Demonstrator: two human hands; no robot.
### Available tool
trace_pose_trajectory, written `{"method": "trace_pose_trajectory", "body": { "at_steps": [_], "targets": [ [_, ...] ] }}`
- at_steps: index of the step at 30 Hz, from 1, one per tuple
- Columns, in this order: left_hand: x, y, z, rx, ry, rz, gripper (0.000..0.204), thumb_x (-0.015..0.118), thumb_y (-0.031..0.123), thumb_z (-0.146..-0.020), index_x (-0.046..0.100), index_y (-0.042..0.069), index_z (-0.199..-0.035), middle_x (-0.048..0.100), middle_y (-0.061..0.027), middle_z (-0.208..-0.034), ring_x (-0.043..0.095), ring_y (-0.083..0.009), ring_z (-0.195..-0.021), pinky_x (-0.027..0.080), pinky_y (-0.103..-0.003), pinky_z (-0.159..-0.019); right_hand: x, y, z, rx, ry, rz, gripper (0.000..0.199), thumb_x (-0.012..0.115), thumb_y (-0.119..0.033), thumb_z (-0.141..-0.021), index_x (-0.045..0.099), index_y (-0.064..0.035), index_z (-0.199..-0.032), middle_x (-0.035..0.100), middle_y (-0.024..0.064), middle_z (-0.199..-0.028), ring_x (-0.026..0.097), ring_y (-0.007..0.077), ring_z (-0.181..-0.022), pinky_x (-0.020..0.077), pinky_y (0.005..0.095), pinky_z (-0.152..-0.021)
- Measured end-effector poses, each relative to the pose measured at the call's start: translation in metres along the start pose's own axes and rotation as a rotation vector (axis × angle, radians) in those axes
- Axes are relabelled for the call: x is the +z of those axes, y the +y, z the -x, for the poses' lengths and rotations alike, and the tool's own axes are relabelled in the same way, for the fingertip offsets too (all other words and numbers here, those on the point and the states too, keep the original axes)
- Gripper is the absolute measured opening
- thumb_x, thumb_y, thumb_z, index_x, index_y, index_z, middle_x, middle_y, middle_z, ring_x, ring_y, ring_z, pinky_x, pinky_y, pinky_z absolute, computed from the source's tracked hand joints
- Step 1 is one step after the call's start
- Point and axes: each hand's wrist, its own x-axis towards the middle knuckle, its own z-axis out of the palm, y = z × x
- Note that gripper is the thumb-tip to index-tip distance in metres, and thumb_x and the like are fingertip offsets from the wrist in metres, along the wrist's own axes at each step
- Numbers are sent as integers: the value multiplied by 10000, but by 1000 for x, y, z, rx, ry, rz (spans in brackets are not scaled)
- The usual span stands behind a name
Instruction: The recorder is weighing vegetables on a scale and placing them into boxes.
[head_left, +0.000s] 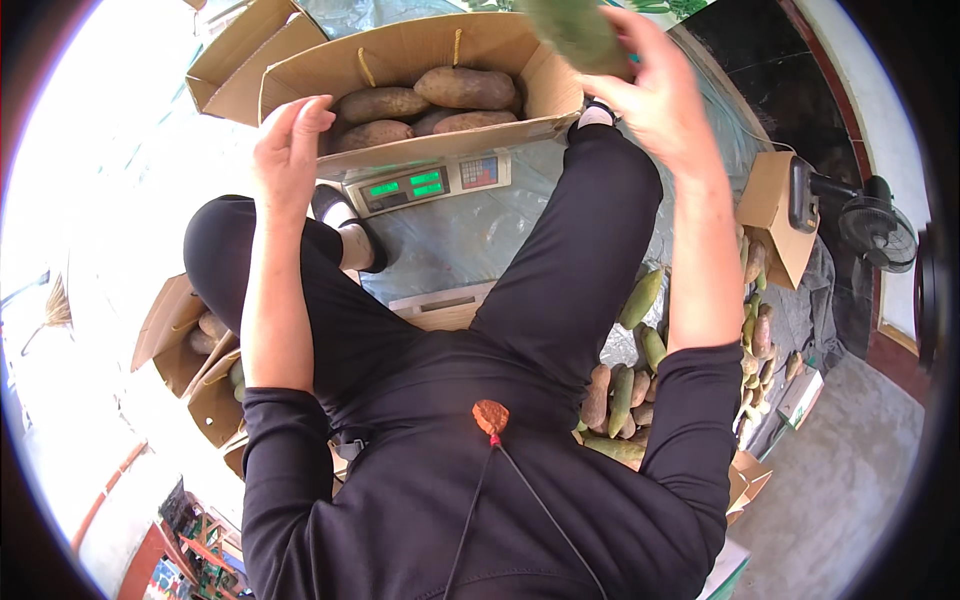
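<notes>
The green gourd (pixel 580 38) is up at the far right corner of the cardboard box (pixel 455 143), above its rim; its top is cut off by the picture's edge and its outline is blurred. The right hand (pixel 655 85) is closed around its lower end, the fingers partly hidden behind it. The left hand (pixel 292 135) is beside the box's left end with fingers drawn together; whether it grips the cardboard I cannot tell. Inside, brown gourds (pixel 465 88) lie together, the lower ones mostly covered. The box hides the back of the scale (pixel 425 184). The right forearm covers part of the heap of gourds (pixel 622 400) beside the person.
</notes>
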Motion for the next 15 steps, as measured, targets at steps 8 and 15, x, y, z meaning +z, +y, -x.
{"method": "trace_pose_trajectory", "body": {
  "at_steps": [8, 15],
  "targets": [
    [-13, 2, -3, -34, 237, 171, 353, 475, 276, -984, 680, -12, -981, 675, -57, -815, 609, -114, -798, 452, -262, -826, 94, -3, -18, -107, -250, 326, 558, 745, -157, -679, 516, -122, -1187, 550, 89, -1180, 502, 303, -1119, 427, 381, -947],
    [-9, 5, -4, -63, 222, 123, 355, 479, 298, -981, 685, 9, -984, 676, -48, -818, 604, -108, -815, 444, -265, -831, 107, 28, -19, -140, -115, 239, 557, 704, -140, -756, 503, -78, -1271, 548, 142, -1229, 517, 277, -1142, 411, 356, -986]
  ]
}}
